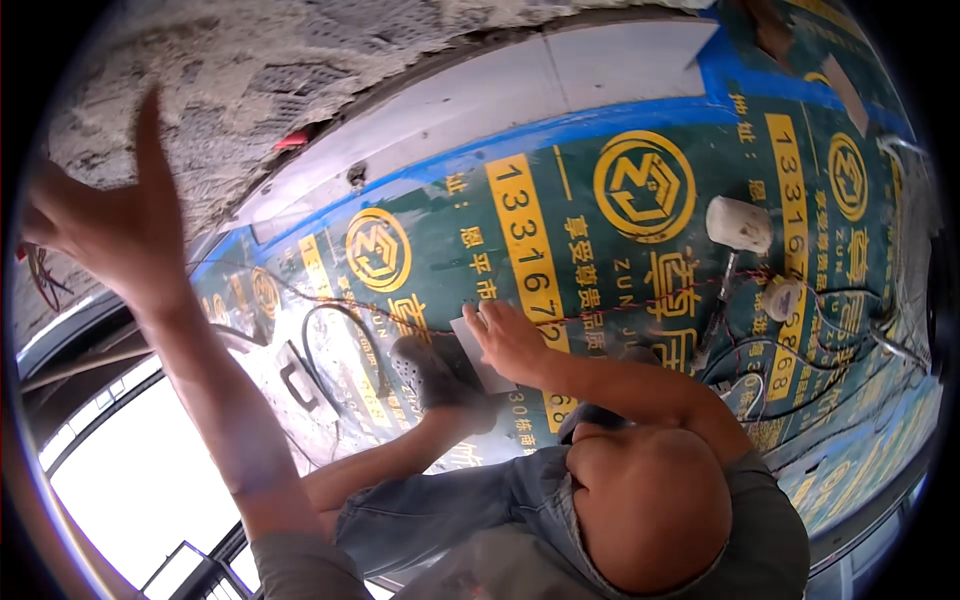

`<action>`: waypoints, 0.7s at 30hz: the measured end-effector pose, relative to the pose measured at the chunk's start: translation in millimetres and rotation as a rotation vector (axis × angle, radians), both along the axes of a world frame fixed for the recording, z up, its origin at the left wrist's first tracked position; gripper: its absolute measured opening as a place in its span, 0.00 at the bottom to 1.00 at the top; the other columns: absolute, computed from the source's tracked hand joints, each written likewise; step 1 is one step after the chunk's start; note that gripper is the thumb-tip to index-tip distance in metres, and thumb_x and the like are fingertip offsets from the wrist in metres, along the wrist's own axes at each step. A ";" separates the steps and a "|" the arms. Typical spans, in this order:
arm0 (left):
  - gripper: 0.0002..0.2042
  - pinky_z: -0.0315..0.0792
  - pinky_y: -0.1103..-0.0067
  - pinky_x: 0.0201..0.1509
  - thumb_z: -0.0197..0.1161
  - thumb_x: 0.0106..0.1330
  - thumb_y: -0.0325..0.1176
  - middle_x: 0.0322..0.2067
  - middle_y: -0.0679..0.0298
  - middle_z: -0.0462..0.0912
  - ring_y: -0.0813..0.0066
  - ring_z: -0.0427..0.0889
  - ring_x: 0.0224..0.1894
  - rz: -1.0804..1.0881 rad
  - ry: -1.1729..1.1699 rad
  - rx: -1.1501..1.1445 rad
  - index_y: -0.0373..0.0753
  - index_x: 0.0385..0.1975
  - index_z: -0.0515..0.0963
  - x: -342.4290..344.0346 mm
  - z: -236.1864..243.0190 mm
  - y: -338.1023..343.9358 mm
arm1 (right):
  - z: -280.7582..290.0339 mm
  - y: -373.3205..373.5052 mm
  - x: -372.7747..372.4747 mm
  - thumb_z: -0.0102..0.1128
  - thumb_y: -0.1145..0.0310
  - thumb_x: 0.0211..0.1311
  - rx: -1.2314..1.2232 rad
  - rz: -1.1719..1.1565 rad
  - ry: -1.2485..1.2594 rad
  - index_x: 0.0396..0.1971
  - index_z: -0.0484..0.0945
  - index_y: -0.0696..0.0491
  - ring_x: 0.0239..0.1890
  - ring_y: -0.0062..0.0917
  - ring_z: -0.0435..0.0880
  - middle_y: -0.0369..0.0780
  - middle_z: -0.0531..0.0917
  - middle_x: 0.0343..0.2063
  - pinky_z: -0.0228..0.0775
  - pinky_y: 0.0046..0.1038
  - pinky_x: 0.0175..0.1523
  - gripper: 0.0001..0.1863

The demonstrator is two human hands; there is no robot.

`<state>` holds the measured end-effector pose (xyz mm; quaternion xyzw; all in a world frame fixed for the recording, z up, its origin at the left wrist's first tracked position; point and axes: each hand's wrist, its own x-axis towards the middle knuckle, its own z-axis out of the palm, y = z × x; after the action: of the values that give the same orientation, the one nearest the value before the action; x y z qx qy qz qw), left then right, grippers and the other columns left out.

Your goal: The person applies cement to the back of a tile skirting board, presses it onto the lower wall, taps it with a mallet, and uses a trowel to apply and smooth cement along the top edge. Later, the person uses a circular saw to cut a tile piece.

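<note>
My left hand (115,225) is raised at the far left in front of the rough wall. Its thumb is spread wide from the fingers, which fade into the dark rim, and nothing shows in its grasp. Thin red and dark wires (42,280) hang beside it. Low over the covered floor, my right hand (508,340) grips a flat, light grey rectangular piece (480,362), its fingers at the upper part. That piece is next to my foot in a dark clog (428,372). A thin twisted red-and-black wire (610,312) runs along the floor past my right hand.
Green printed sheeting (450,260) covers the floor, edged with blue tape (480,146) along a pale strip (590,70). A white-headed mallet (738,224), a small pale spool (784,299) and dark cables (800,350) lie right. A white panel (290,395) lies left, beside a bright opening.
</note>
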<state>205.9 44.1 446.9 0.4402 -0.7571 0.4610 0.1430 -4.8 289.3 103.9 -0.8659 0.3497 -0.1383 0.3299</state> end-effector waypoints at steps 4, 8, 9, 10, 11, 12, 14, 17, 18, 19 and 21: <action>0.25 0.70 0.67 0.68 0.72 0.59 0.21 0.56 0.51 0.82 0.58 0.79 0.62 0.216 0.531 0.541 0.32 0.58 0.75 -16.8 -126.8 122.1 | -11.9 3.6 23.3 0.62 0.64 0.58 -0.173 0.124 0.047 0.58 0.74 0.59 0.46 0.35 0.75 0.46 0.76 0.44 0.67 0.35 0.48 0.28; 0.14 0.76 0.63 0.49 0.60 0.68 0.39 0.38 0.48 0.86 0.49 0.86 0.43 0.792 1.065 1.236 0.35 0.42 0.82 -5.1 -260.3 240.0 | -27.3 -6.3 34.5 0.57 0.65 0.60 -0.050 0.134 0.107 0.43 0.79 0.56 0.43 0.35 0.75 0.44 0.77 0.38 0.66 0.36 0.44 0.14; 0.17 0.75 0.61 0.48 0.59 0.69 0.44 0.36 0.45 0.86 0.45 0.85 0.43 0.831 1.125 1.343 0.33 0.43 0.82 -1.3 -279.2 262.5 | -28.5 -6.6 34.7 0.58 0.65 0.59 -0.042 0.144 0.108 0.39 0.79 0.55 0.42 0.35 0.75 0.44 0.77 0.36 0.66 0.36 0.44 0.12; 0.17 0.78 0.70 0.44 0.61 0.70 0.42 0.32 0.56 0.88 0.65 0.87 0.37 0.957 1.236 1.352 0.32 0.45 0.81 -1.3 -294.9 278.3 | -28.8 -6.9 33.3 0.58 0.66 0.59 -0.027 0.146 0.128 0.36 0.79 0.54 0.41 0.35 0.75 0.43 0.77 0.35 0.66 0.36 0.43 0.09; 0.17 0.79 0.72 0.44 0.57 0.74 0.42 0.35 0.58 0.87 0.67 0.87 0.39 1.194 1.371 1.370 0.32 0.45 0.81 -5.3 -304.9 289.0 | -27.0 -5.3 31.0 0.58 0.65 0.60 -0.001 0.067 0.067 0.33 0.79 0.54 0.41 0.37 0.75 0.44 0.77 0.34 0.67 0.38 0.43 0.08; 0.18 0.79 0.73 0.45 0.54 0.76 0.44 0.37 0.59 0.86 0.69 0.86 0.39 1.063 1.574 1.266 0.33 0.46 0.81 -13.1 -307.1 299.1 | -24.0 -2.7 27.1 0.58 0.65 0.61 0.065 0.062 -0.031 0.33 0.78 0.54 0.39 0.39 0.76 0.45 0.77 0.33 0.68 0.40 0.42 0.08; 0.21 0.78 0.71 0.49 0.49 0.78 0.46 0.40 0.59 0.85 0.67 0.84 0.41 1.070 2.001 1.167 0.34 0.48 0.80 -35.1 -304.9 302.4 | -16.6 2.7 18.0 0.56 0.64 0.67 0.261 0.085 -0.162 0.32 0.76 0.55 0.38 0.46 0.81 0.49 0.79 0.31 0.71 0.45 0.42 0.10; 0.23 0.77 0.65 0.52 0.44 0.78 0.48 0.44 0.58 0.85 0.59 0.83 0.44 1.183 2.609 1.090 0.36 0.51 0.78 -70.9 -284.4 300.3 | -14.3 0.9 6.2 0.55 0.64 0.70 0.566 -0.022 -0.140 0.33 0.75 0.57 0.37 0.50 0.83 0.51 0.82 0.32 0.73 0.47 0.42 0.11; 0.22 0.77 0.66 0.52 0.46 0.77 0.49 0.45 0.59 0.84 0.61 0.83 0.45 1.146 2.739 1.116 0.36 0.53 0.77 -77.9 -278.8 297.0 | -16.0 -1.8 3.0 0.54 0.64 0.70 0.542 -0.069 -0.171 0.35 0.74 0.56 0.37 0.50 0.83 0.51 0.82 0.32 0.73 0.47 0.41 0.10; 0.22 0.77 0.67 0.52 0.48 0.77 0.48 0.46 0.60 0.83 0.62 0.83 0.45 1.022 2.834 1.264 0.36 0.54 0.76 -79.1 -276.4 290.4 | -18.8 -6.7 0.2 0.54 0.65 0.70 0.528 -0.123 -0.187 0.36 0.74 0.56 0.37 0.50 0.84 0.51 0.82 0.33 0.74 0.47 0.41 0.09; 0.21 0.77 0.68 0.52 0.53 0.75 0.47 0.47 0.59 0.83 0.65 0.82 0.46 0.808 2.511 1.670 0.36 0.56 0.75 -77.3 -275.2 280.7 | -23.5 -19.0 -7.4 0.56 0.66 0.69 0.529 -0.224 -0.213 0.35 0.73 0.56 0.35 0.50 0.84 0.51 0.82 0.31 0.73 0.47 0.40 0.09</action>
<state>128.5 324.8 171.7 0.6475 -0.0252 -0.7175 0.2555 -12.2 270.3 80.4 -0.6866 0.4303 -0.1679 0.5614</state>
